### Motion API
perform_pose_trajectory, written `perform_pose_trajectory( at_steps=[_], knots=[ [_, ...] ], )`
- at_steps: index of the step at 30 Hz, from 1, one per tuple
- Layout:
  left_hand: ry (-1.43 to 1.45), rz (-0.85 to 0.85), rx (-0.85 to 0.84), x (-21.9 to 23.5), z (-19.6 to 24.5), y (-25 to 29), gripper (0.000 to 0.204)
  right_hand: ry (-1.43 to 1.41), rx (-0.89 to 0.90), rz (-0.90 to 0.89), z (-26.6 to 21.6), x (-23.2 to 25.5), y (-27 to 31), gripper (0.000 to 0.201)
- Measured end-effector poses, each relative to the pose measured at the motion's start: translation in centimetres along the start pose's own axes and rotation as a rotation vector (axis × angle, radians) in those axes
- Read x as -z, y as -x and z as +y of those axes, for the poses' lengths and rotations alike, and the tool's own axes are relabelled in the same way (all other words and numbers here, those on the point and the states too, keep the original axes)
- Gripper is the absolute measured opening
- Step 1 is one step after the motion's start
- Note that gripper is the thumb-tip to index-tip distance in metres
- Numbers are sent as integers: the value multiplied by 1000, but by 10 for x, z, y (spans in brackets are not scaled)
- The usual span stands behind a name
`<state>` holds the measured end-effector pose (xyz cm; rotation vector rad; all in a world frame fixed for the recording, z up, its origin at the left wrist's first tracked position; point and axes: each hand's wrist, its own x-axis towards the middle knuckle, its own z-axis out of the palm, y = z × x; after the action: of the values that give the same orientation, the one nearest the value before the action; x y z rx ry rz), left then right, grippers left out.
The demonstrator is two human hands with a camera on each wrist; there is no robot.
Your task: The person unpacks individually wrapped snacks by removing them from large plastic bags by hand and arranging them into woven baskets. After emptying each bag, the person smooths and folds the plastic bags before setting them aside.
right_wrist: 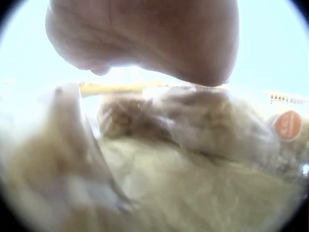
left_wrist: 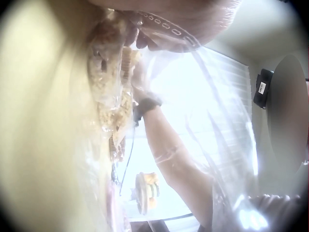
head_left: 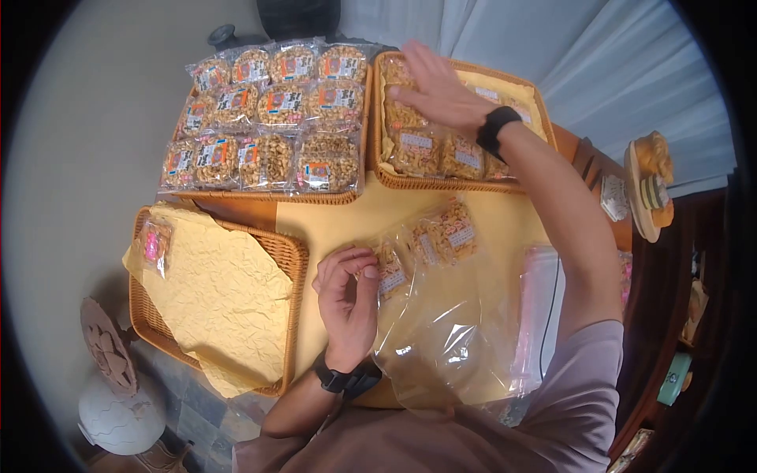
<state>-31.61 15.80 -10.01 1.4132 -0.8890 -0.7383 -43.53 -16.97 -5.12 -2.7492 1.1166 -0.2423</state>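
Note:
In the head view a clear plastic bag (head_left: 441, 331) lies on the yellow table cover, with several wrapped snack packs (head_left: 457, 235) at its far end. My left hand (head_left: 351, 303) pinches the bag's left edge, thumb against curled fingers, beside one pack (head_left: 389, 272). The right hand (head_left: 441, 88) is over the back right basket (head_left: 465, 186), fingers extended above the packs (head_left: 414, 151) at its left side. In the right wrist view the palm (right_wrist: 145, 34) is above wrapped packs (right_wrist: 207, 116); its fingertips are out of sight.
At the back left, a basket (head_left: 315, 198) holds rows of round wrapped snacks (head_left: 280, 102). A paper-lined basket (head_left: 296, 264) at the left has one small pack (head_left: 155, 244). Flat plastic bags (head_left: 540, 307) lie at the right, near a round wooden stand (head_left: 640, 189).

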Motion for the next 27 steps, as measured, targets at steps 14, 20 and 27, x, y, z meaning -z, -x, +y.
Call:
perform_pose_trajectory(
  at_steps=[14,20,27],
  knots=[
    [-20,-64,-59,3,-5,0,10,87,-60,-256,-3,21,67,100],
    [4,-5,-33,-1,-3,0,8,12,-43,-202,4,7,71,105],
    [-25,-73,-40,2,-6,0,10,107,-287,-168,19,28,63,107]
  ],
)
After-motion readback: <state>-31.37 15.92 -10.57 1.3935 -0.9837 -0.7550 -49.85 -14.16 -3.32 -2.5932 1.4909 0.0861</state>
